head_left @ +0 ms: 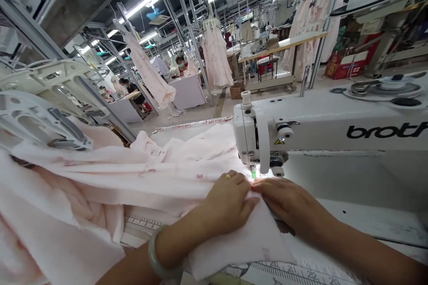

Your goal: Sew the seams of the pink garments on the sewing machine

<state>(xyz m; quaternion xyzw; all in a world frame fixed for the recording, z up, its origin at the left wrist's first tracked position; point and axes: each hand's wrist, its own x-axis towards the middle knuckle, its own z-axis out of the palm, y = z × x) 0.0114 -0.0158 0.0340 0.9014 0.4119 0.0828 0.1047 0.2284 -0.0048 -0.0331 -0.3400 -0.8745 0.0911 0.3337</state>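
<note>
1. The left hand [229,200] and the right hand [284,200] are both pressing flat on the pale pink fabric [234,245], and they are not clenched.
2. This fabric lies on the tabletop [368,218], just before the needle [253,171] of the white Brother sewing machine [301,131].

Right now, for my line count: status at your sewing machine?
Left hand and right hand flat on pale pink fabric; presser foot just ahead. Excess bunched left.
</note>
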